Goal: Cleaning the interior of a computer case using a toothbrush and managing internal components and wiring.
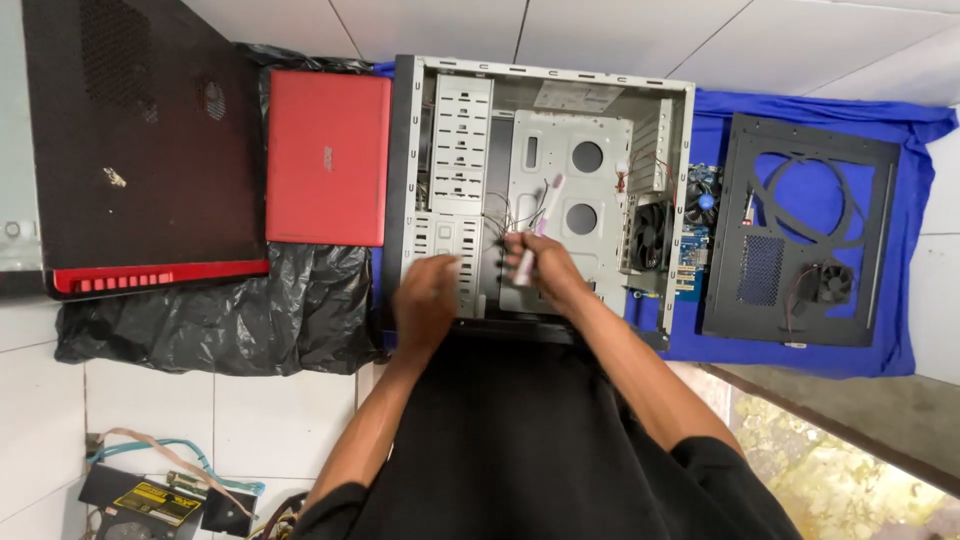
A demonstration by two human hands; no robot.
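Left hand (425,300) hovers blurred over the near edge of the open computer case (540,190); its grip cannot be determined. Right hand (540,265) grasps a white brush-like tool (541,225) above the case floor. The tool's long axis runs near-to-far, free end pointing away, tilted slightly right. A red laptop (327,157) lies left of the case.

Our left hand (425,297) is motion-blurred, its fingers indistinct. Our black shirt (520,440) hides the near edge of the open computer case (545,75). The power supply (150,505) runs off the bottom edge, and the black laptop (140,140) off the top.
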